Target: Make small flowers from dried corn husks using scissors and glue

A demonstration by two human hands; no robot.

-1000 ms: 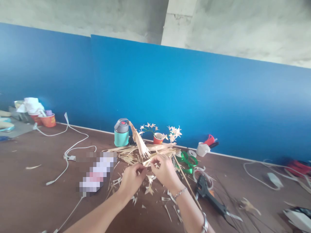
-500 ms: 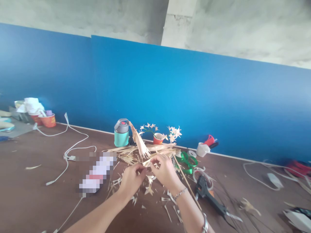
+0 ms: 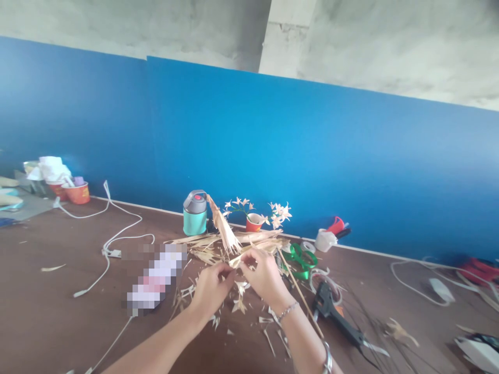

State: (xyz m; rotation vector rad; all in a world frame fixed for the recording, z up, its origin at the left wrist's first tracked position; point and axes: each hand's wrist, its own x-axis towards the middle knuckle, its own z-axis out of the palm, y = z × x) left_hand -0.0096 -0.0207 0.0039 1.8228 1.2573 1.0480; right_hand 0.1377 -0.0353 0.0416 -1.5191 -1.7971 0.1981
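My left hand (image 3: 213, 286) and my right hand (image 3: 263, 272) meet over the middle of the table, thumbs and fingertips pinched close together. Between them is a small pale piece of dried husk (image 3: 235, 262), partly covered by my fingers. Just beneath lie a pale star-shaped husk flower (image 3: 239, 305) and scattered trimmings. Behind my hands spreads a pile of dried husks (image 3: 257, 237), with one large husk (image 3: 223, 226) leaning up against a teal bottle (image 3: 195, 221). Pale flowers on a green stem (image 3: 278, 213) stand by a red paper cup (image 3: 254, 223).
To the right lie green ribbon rolls (image 3: 300, 262), a black glue gun (image 3: 337, 314) and a white container with red-handled tools (image 3: 326, 240). A pixelated object (image 3: 156, 280) and white cables (image 3: 117, 239) are at left. A blue partition (image 3: 273, 145) borders the table's back.
Almost nothing differs. My fingers stay pinched at the same spot, with only a very slight shift of the right hand and forearm.
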